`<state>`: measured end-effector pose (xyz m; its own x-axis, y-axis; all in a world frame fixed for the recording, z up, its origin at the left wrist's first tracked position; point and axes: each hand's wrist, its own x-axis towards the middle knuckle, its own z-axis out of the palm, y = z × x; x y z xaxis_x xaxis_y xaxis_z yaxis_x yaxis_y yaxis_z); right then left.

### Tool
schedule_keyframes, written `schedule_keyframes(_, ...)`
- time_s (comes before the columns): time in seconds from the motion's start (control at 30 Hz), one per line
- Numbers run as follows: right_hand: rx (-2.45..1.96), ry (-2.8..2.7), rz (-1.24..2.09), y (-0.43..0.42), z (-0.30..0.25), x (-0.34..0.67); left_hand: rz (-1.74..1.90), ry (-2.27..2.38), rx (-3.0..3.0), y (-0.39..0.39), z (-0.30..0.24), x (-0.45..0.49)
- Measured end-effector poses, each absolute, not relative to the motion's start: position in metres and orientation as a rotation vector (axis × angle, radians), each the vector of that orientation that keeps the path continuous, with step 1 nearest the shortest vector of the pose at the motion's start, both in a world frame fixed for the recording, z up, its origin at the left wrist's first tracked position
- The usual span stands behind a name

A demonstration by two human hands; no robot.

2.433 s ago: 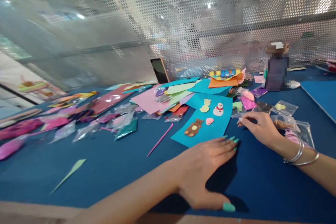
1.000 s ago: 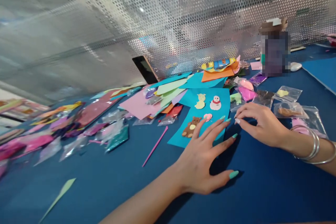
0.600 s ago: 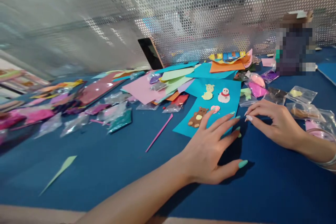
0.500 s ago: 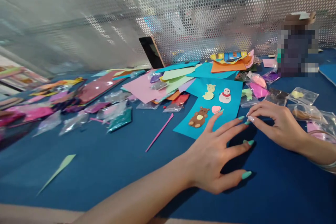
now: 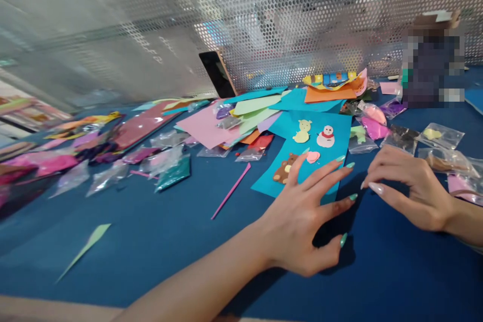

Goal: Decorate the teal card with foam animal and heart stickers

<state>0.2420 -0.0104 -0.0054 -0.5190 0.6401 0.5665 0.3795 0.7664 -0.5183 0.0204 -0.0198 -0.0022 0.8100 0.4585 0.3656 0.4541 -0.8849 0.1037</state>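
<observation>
My left hand is spread palm down over the lower part of a bright blue sheet of paper, its fingers apart and nothing seen in them. One fingertip overlaps a brown bear cutout, beside a pink heart. Higher on the sheet are a pale yellow animal cutout and a white snowman with a red scarf. My right hand is curled just right of the sheet, thumb and forefinger tips close together. Whatever they may pinch is too small to make out.
Small clear bags with a pink piece and a yellow piece lie at right. A phone leans on the perforated metal panel. Coloured paper, a pink stick and a green paper scrap lie leftward.
My right hand has moved right and slightly down, away from my left fingertips. My left hand has shifted slightly left and now covers part of the bear.
</observation>
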Motion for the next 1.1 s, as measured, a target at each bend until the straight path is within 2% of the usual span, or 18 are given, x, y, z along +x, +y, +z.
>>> schedule_keyframes(0.2, -0.636, -2.387, 0.436, -0.0138, -0.0064, 0.2440, 0.471, 0.733, 3.029, -0.0202, 0.0001, 0.0210)
schedule_keyframes(0.5, -0.637, -2.360, 0.409, -0.0160, -0.0060, 0.2419, 0.538, 0.666, 3.081, -0.0215, -0.0048, 0.0248)
schedule_keyframes(0.73, -0.676, -2.373, 0.468, -0.0168, -0.0062, 0.2423, 0.371, 0.681, 3.003, -0.0206, -0.0001, 0.0234)
schedule_keyframes(1.1, -0.621, -2.393, 0.416, -0.0115, -0.0019, 0.2419, 0.500, 0.655, 3.102, -0.0170, -0.0038, 0.0170)
